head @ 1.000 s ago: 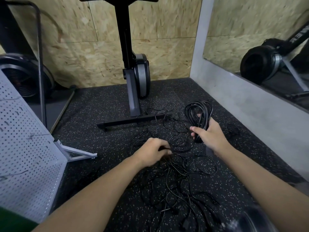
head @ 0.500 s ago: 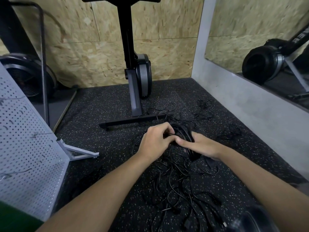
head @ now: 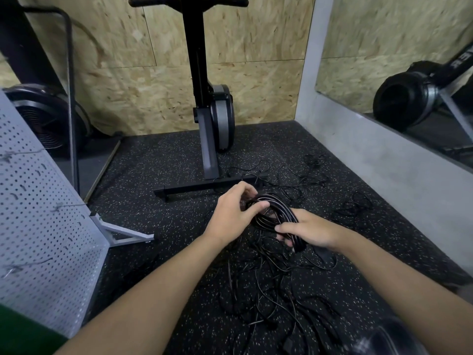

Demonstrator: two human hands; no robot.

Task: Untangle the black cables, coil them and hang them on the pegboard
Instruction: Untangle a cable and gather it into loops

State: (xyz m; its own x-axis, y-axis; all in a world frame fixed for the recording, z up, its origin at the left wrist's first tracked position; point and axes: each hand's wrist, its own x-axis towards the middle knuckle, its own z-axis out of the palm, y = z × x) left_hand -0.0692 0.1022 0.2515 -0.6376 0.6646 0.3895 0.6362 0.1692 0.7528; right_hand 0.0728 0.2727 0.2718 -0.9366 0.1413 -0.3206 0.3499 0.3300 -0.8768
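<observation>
Both hands grip one black coil above the floor: the left hand curls round its far end, the right hand clamps its near end. Loose cables lie tangled beneath. The pegboard stands at left.

dim, cool, even light fell from overhead. the black upright machine stood sharp at centre; the chipboard wall behind it was the brightest area. in front of it, thin white glints ran along the coiled cable. far to either side of it, straight edges bowed. nearest the camera, right of it, a dark rounded shape was blurred.
</observation>
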